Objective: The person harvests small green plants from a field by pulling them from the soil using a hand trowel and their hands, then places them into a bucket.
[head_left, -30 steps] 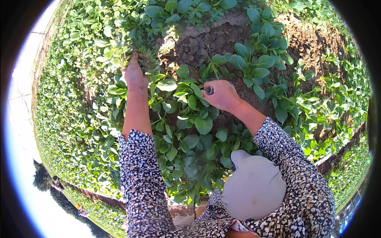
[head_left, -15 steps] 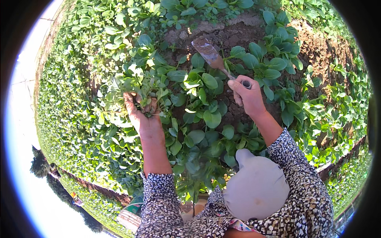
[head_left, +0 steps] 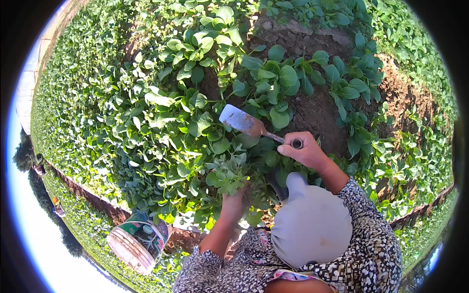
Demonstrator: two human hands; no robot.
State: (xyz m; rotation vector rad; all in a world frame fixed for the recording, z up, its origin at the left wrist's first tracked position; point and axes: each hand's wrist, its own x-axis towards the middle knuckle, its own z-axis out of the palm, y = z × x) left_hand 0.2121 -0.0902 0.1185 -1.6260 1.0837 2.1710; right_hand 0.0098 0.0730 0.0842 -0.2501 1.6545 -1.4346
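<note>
My right hand (head_left: 308, 149) grips the handle of a small weeding spade (head_left: 242, 121), its flat metal blade pointing left over the leaves and smeared with soil. Down at the lower middle, my left hand (head_left: 234, 202) is closed round a bunch of leafy weeds (head_left: 228, 175); the leaves hide most of its fingers. Broad-leaved green plants (head_left: 278, 78) grow just beyond the spade, their leaves near its blade.
A patterned bucket (head_left: 139, 241) with leafy stuff inside stands at lower left. Bare brown soil (head_left: 317, 117) shows right of the middle. Dense greens (head_left: 122, 122) cover the left. A rounded pale grey cloth shape (head_left: 312, 227) lies between my arms.
My left hand has drawn back toward me and to the right with the weeds. The spade has come nearer, its blade now lying more sideways. More of the bucket shows.
</note>
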